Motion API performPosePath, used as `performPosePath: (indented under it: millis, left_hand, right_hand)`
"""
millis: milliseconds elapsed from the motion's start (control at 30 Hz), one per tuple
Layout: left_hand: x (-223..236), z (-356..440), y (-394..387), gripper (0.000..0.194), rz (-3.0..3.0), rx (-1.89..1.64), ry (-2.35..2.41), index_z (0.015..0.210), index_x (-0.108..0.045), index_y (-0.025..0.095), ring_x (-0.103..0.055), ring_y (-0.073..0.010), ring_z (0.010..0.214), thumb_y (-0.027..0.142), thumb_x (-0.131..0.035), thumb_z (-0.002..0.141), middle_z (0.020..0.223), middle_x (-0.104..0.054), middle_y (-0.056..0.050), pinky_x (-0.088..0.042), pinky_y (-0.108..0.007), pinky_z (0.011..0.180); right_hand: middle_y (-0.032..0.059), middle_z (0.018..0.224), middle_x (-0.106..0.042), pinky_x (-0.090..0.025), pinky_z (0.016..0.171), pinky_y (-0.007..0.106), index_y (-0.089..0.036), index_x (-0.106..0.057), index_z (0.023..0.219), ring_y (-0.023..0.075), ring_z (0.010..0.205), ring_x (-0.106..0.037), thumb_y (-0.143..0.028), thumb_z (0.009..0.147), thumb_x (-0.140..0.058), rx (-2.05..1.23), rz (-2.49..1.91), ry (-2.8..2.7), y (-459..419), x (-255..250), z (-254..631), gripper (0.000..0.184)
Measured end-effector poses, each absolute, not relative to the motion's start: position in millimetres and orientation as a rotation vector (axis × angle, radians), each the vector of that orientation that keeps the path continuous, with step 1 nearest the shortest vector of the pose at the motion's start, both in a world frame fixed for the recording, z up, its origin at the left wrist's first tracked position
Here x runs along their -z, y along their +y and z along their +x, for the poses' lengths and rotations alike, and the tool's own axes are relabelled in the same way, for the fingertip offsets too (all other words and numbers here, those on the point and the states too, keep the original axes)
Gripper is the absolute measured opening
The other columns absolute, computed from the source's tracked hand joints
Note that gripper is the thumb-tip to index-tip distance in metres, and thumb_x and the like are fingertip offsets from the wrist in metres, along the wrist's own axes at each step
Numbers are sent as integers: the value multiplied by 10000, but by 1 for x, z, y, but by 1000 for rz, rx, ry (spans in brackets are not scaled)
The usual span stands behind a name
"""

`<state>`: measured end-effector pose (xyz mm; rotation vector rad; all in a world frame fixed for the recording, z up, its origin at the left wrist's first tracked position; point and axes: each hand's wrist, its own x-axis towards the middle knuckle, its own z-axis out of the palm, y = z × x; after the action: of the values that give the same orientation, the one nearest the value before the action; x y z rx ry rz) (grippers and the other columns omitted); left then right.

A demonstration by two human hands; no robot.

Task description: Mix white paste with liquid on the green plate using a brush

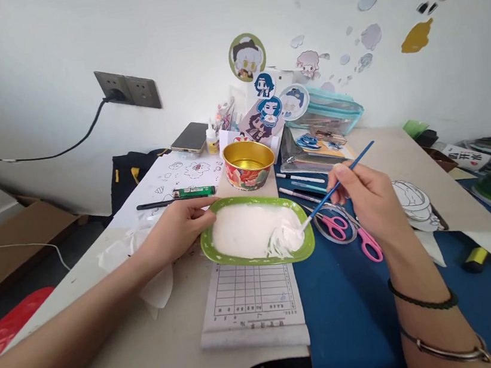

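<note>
My left hand [187, 225] grips the left rim of a green oval dish [262, 260], its thumb over the edge. A smooth white paste [242, 226] covers the dish's bottom, with a whipped-looking heap [289, 237] at the right end. Between the thumb and fingers of my right hand [359, 193] is a slim blue paintbrush [344, 174], slanting down to the left. Its tip is in the white heap. Beneath the dish's front edge lies a pad of printed forms [256, 303].
Behind the dish stands a gold-lined paper bowl [248, 168]. Pink-handled scissors [369, 245], white pens [301, 178] and a roll of tape lie to the right. A glue bottle [212, 138], phone [189, 138] and green lighter [193, 191] are farther back. Crumpled tissue [162, 285] lies left.
</note>
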<state>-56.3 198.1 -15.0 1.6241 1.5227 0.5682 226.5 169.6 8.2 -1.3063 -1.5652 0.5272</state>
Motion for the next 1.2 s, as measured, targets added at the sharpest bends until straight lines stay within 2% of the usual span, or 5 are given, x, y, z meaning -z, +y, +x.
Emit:
performPosePath:
  millis: [267, 700, 800, 1000, 1200]
  left_hand:
    - [12, -52, 194, 536, 1583, -607, 1534, 1291, -528, 88, -281, -70, 383, 223, -499, 773, 446, -331, 95, -238, -186, 336]
    - [16, -55, 197, 521, 1580, -598, 1553, 1254, -570, 145, -285, -78, 380, 245, -531, 744, 445, -339, 86, -252, -190, 327]
    - [15, -56, 197, 521, 1613, -574, 1510, 1251, -570, 136, -297, -81, 384, 237, -513, 743, 449, -330, 90, -264, -197, 341]
    - [15, -58, 197, 535, 1649, -569, 1495, 1249, -569, 123, -344, -100, 377, 247, -478, 736, 427, -361, 90, -280, -218, 368]
    - [20, -59, 196, 494, 1715, -657, 1447, 1160, -645, 146, -307, -98, 423, 252, -450, 718, 458, -346, 77, -239, -223, 418]
  right_hand:
    - [-17, 558, -534, -410, 521, 227, -198, -585, 668, 99, 524, -504, -381, 921, -483, -457, -1262, -1562, 162, -12, 217, 329]
    - [-3, 620, -581, -447, 603, 244, -195, -589, 704, 119, 594, -550, -404, 917, -478, -603, -1227, -1601, 167, -7, 215, 318]
    - [-6, 583, -575, -436, 580, 237, -190, -596, 687, 114, 566, -537, -423, 899, -506, -578, -1253, -1517, 173, -2, 219, 327]
    - [35, 648, -672, -434, 515, 241, -171, -648, 744, 126, 542, -581, -448, 844, -577, -808, -1278, -1380, 182, 14, 228, 303]
    - [64, 677, -696, -452, 480, 249, -167, -682, 760, 150, 557, -608, -411, 794, -649, -820, -1360, -1299, 145, 22, 222, 248]
